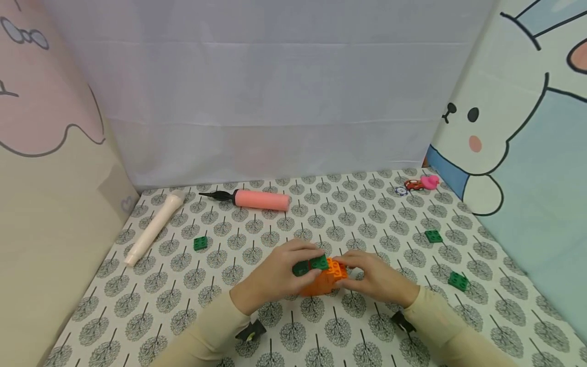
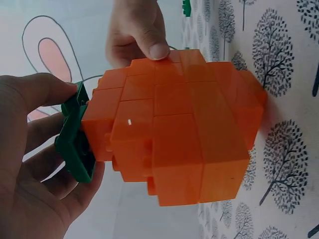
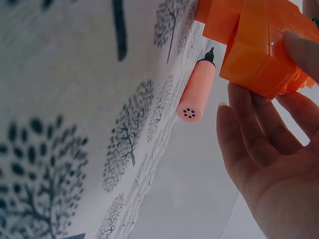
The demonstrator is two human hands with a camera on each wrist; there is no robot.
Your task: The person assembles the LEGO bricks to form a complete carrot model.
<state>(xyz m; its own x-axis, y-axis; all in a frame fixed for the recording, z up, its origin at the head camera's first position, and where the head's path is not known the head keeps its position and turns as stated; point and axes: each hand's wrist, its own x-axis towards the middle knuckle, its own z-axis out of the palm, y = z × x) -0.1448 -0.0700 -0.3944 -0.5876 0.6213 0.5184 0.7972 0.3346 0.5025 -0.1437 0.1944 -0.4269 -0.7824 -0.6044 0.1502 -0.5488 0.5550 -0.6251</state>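
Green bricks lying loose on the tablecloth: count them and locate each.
3: one green brick at left; on the right, another farther back and a third nearer. Others may be hidden.

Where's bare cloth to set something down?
Back: between pink pump and red car. Front left: between white tube and left sleeve. Crowded: centre, where left hand and right hand meet at the orange block build; back-right corner, with car, pink duck, small disc.

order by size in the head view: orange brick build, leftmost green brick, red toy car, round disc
1. Orange brick build, though partly hidden
2. Leftmost green brick and red toy car: too alike to rank; the car is farther away
3. Round disc
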